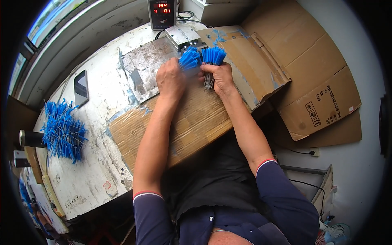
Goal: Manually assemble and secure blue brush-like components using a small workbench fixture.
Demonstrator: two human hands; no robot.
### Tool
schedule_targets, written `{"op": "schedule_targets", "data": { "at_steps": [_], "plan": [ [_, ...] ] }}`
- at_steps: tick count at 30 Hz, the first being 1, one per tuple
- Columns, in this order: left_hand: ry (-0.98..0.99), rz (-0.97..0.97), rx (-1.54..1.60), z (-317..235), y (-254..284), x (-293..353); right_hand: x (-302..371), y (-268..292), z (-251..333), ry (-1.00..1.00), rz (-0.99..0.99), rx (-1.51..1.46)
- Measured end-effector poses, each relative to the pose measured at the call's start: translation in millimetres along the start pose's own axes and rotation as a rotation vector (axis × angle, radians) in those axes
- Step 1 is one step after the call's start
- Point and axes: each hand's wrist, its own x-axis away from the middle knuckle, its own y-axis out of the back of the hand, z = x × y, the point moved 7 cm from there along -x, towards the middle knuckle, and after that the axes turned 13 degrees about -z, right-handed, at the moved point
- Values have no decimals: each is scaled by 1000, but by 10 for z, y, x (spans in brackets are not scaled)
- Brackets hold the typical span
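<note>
My right hand [222, 76] is closed around an upright bundle of thin wire pieces with blue plastic ends [213, 56]; the blue ends point away from me and the bare wires hang below the fingers. Just to its left, my left hand [169, 78] is closed on a second bundle of blue-ended wire pieces [189, 58], fanned and slightly tilted. Motion smears the area below that bundle, so its lower wires are hidden. Both hands are over the far part of a cardboard sheet [179, 122], close together.
A loose heap of the same blue-ended wires [64, 130] lies on the white worktable [102, 171] at left, near a phone [81, 87]. Beyond my hands are a metal plate [147, 65], a small metal platform [182, 34] and a red digital display [162, 14]. An opened carton [314, 73] stands at right.
</note>
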Motion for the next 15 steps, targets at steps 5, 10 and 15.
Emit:
{"op": "schedule_targets", "data": {
  "at_steps": [5, 10, 15],
  "plan": [
    [117, -29, -80, 130, -5, -14, -39, -28, 14, 2, -7, 101],
    [173, -107, -70, 199, 54, -24, -84, -116, 18, 88, -23, 230],
    [183, -105, -42, 195, 66, -35, -118, -143, 28, 143, -94, 255]
  ]
}}
